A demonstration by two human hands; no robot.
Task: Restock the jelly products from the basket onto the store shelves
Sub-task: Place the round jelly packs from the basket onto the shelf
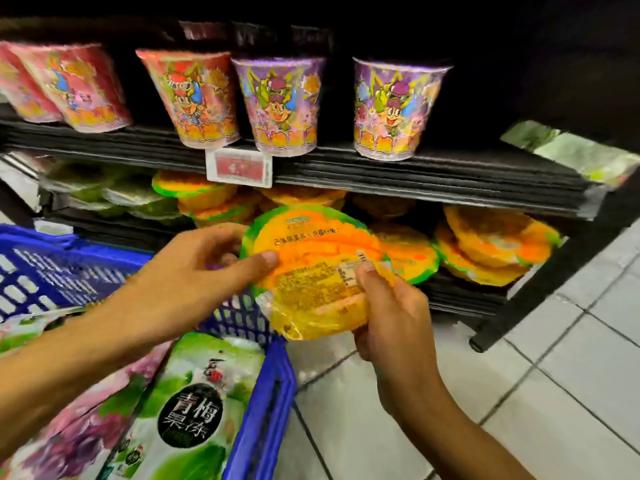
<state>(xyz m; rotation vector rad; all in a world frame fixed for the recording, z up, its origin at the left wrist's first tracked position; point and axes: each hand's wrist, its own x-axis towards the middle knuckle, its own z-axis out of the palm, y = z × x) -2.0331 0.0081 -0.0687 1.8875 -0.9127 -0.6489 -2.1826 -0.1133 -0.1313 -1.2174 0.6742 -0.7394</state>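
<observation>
Head view is filled by an orange jelly pack (311, 271), a flat round tub with a green rim, held tilted in front of the lower shelf (467, 296). It is gripped by both hands: the left hand (194, 268) is closed on its left edge with the thumb laid across the printed lid, and the right hand (391, 317) is clamped on its lower right edge, thumb on top beside the white label. The pack is kept just above the far corner of the blue basket (263, 393), in which a green pouch (194, 403) and a pink pouch (79, 438) are seen lying. More orange tubs (491, 244) are stacked loosely on the lower shelf behind it, and cartoon cups (391, 105) are lined up on the shelf above. The tub is judged to be light but wobbly inside, with a thin film lid that could be dented or punctured by pressing fingers, so the stiff rim is thought the better place to be held. A glossy wrap is suggested, and a slip is possible if only one edge is pinched
</observation>
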